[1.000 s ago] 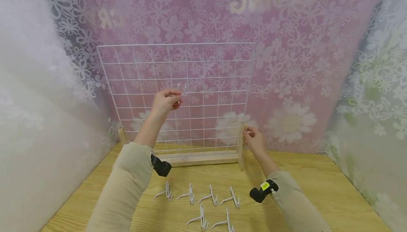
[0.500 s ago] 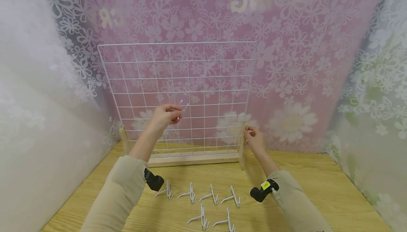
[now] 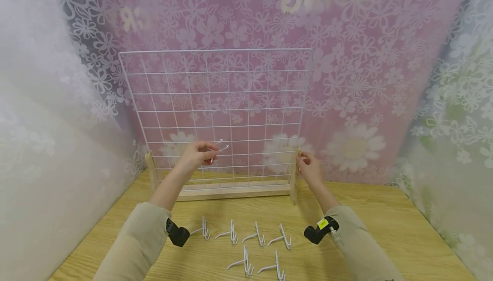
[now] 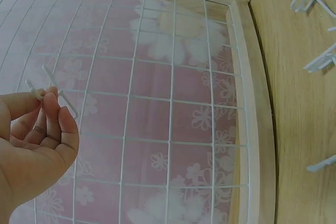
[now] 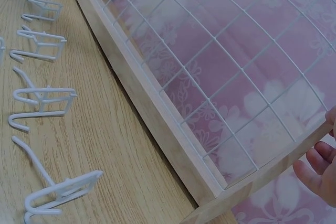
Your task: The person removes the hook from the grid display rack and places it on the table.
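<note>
A white wire grid panel (image 3: 239,125) stands upright in a wooden base (image 3: 239,192) with a post at each side. My left hand (image 3: 198,156) pinches a white wire hook (image 3: 224,147) in front of the lower middle of the grid; its two bent prongs stick out past the fingertips. In the left wrist view the same hook (image 4: 68,103) shows between thumb and fingers, and I cannot tell whether it touches the wires. My right hand (image 3: 309,167) grips the top of the right wooden post (image 3: 293,176), with thumb and fingers on either side of it.
Several white wire hooks lie on the wooden table (image 3: 366,229) in front of the base, such as a back-row hook (image 3: 281,236) and a front-row hook (image 3: 275,267). A floral curtain (image 3: 346,80) hangs behind the grid, with pale curtains at both sides.
My left hand has come down with the hook, from mid-height of the grid to its lower part, and the hook's prongs now tip toward the right. My right hand stays on the post.
</note>
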The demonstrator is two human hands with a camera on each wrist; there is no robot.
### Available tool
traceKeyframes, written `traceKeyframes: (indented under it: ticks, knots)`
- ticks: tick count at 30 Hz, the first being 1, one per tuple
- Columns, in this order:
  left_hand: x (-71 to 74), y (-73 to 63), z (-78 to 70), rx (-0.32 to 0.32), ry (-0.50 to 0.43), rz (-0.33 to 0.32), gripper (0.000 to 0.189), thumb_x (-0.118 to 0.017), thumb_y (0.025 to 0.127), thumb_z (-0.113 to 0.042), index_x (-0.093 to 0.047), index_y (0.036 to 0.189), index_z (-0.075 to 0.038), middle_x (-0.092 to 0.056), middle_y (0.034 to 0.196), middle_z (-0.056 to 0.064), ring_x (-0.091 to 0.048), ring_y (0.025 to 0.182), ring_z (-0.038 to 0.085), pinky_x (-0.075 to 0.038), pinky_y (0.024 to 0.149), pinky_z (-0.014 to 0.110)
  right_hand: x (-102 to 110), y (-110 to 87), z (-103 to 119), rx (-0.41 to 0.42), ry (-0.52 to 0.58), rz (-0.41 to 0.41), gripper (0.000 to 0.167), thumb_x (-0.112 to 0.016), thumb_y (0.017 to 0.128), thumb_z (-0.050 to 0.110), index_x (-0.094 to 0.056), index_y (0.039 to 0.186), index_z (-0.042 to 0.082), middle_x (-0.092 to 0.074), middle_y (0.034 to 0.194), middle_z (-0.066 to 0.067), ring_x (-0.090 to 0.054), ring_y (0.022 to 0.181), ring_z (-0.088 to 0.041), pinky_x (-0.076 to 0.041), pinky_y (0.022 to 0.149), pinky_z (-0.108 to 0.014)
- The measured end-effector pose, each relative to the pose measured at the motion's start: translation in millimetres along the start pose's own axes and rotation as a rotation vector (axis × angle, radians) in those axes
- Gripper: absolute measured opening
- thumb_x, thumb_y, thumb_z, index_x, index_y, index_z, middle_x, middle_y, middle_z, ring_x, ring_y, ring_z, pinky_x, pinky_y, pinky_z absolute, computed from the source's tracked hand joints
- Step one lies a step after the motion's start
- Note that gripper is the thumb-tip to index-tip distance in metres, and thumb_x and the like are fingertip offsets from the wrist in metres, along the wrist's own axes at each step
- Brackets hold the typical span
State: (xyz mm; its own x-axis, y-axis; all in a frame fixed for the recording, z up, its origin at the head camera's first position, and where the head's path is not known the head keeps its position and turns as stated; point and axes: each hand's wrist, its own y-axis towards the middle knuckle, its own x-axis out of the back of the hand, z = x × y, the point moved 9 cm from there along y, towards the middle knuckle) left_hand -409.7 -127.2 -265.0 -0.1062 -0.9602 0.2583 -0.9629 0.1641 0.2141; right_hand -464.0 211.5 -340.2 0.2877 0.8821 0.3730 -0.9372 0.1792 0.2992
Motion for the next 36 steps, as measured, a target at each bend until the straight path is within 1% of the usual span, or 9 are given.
traceKeyframes:
  ticks: [4,7,8,12,18,23,27,32,36]
  knots:
    - [-2.0,-5.6,8.7,0.008,0.006,0.035,0.022,-0.055,0.091,-0.003,-0.057,0.108,0.011,-0.063,0.083,0.012,-0.056,0.069,0.014,-0.049,0.066,0.027,1,0.2,0,0.003,-0.011,0.003,0.039,-0.050,0.096,0.019,-0.049,0.128,-0.004,-0.059,0.104,-0.027,-0.061,0.089,-0.040,-0.053,0.070,-0.032]
    - [-4.7,-10.3,14.8,0.023,0.020,0.052,0.020,-0.057,0.090,-0.004,-0.059,0.106,0.008,-0.063,0.081,0.008,-0.056,0.069,0.015,-0.048,0.065,0.026,1,0.5,1,0.008,-0.003,0.002,0.039,-0.050,0.096,0.019,-0.049,0.128,-0.004,-0.059,0.103,-0.027,-0.061,0.088,-0.039,-0.053,0.069,-0.032]
    - [-5.4,-11.9,17.1,0.028,0.027,0.056,0.020,-0.058,0.090,-0.004,-0.059,0.105,0.008,-0.063,0.081,0.009,-0.057,0.070,0.017,-0.048,0.065,0.027,2,0.6,1,0.009,-0.003,0.000,0.039,-0.050,0.096,0.018,-0.049,0.128,-0.004,-0.059,0.102,-0.027,-0.061,0.087,-0.039,-0.053,0.070,-0.033]
    - [-8.1,-18.7,27.8,0.041,0.044,0.065,0.018,-0.059,0.089,-0.005,-0.061,0.104,0.005,-0.064,0.082,0.007,-0.058,0.072,0.017,-0.049,0.067,0.028,2,0.9,1,0.004,0.001,0.000,0.039,-0.050,0.096,0.019,-0.049,0.128,-0.004,-0.059,0.101,-0.027,-0.061,0.088,-0.038,-0.053,0.073,-0.038]
    - [-13.5,-28.3,41.3,0.011,0.067,0.098,0.017,-0.057,0.089,-0.002,-0.061,0.103,0.007,-0.062,0.078,0.004,-0.055,0.071,0.020,-0.047,0.066,0.028,1,-1.3,1,-0.005,-0.006,0.023,0.041,-0.049,0.096,0.020,-0.047,0.131,-0.003,-0.059,0.102,-0.025,-0.061,0.089,-0.036,-0.053,0.075,-0.039]
    - [-16.1,-35.1,51.9,0.013,0.081,0.130,0.019,-0.058,0.089,-0.003,-0.061,0.104,0.008,-0.062,0.078,0.004,-0.054,0.069,0.018,-0.047,0.066,0.028,-2,-0.6,-1,-0.012,0.027,0.036,0.042,-0.049,0.097,0.019,-0.046,0.132,-0.003,-0.057,0.103,-0.025,-0.060,0.090,-0.036,-0.051,0.080,-0.045]
    - [-20.0,-42.0,58.4,0.004,0.094,0.190,0.018,-0.058,0.089,-0.004,-0.062,0.103,0.006,-0.062,0.077,0.005,-0.055,0.069,0.018,-0.047,0.064,0.028,-3,0.5,-1,0.000,0.033,0.031,0.041,-0.049,0.096,0.018,-0.046,0.131,-0.004,-0.057,0.103,-0.026,-0.060,0.090,-0.036,-0.050,0.080,-0.045]
    - [-23.6,-53.1,67.2,-0.002,0.149,0.261,0.018,-0.059,0.089,-0.007,-0.062,0.103,0.004,-0.060,0.074,0.004,-0.052,0.067,0.018,-0.046,0.063,0.031,-2,-0.3,0,0.009,0.037,0.018,0.039,-0.050,0.096,0.017,-0.048,0.129,-0.005,-0.058,0.099,-0.026,-0.060,0.088,-0.036,-0.051,0.079,-0.045]
    - [-24.1,-60.1,75.0,-0.002,0.170,0.303,0.017,-0.059,0.089,-0.006,-0.062,0.102,0.005,-0.062,0.078,0.012,-0.054,0.067,0.019,-0.046,0.064,0.033,-1,-1.2,0,0.007,0.048,0.020,0.039,-0.050,0.096,0.015,-0.047,0.129,-0.005,-0.057,0.098,-0.026,-0.059,0.090,-0.038,-0.052,0.078,-0.043]
